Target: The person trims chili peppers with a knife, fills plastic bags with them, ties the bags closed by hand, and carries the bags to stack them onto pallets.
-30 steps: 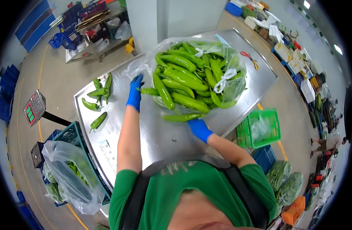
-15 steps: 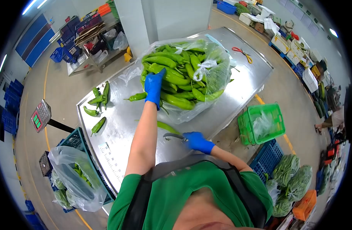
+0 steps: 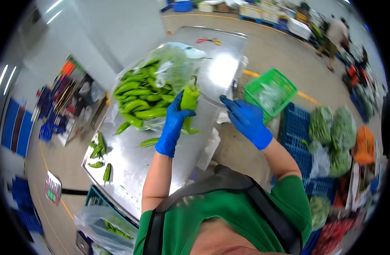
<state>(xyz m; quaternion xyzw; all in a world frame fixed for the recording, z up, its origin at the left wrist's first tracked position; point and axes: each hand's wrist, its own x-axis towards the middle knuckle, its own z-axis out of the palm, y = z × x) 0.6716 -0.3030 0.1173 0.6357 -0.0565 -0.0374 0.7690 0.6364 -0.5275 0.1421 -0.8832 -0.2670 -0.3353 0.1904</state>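
Observation:
My left hand [image 3: 174, 123], in a blue glove, is closed around a green pepper [image 3: 190, 98], its stem end pointing up. More green peppers [image 3: 137, 95] fill an open clear plastic bag on the metal table, just left of that hand. Beyond the table's right edge is my right hand [image 3: 248, 121], also gloved in blue. At its fingertips is a thin, curved, grey blade-like tool [image 3: 211, 102], blurred; its handle is hidden. Single peppers lie on the table, one of them a green pepper [image 3: 149, 142] near my left wrist.
Red-and-yellow scissors [image 3: 209, 41] lie at the metal table's [image 3: 229, 46] far end. A green crate [image 3: 284, 87] holding clear plastic stands to the right, beside blue crates [image 3: 295, 136] and bagged greens [image 3: 344, 127]. A scale display [image 3: 53, 187] is at the left. A person [image 3: 334, 38] walks far off.
My left hand has lifted a pepper from the bag and brought it rightward. My right hand has moved out past the table edge with the curved tool. The view has turned right.

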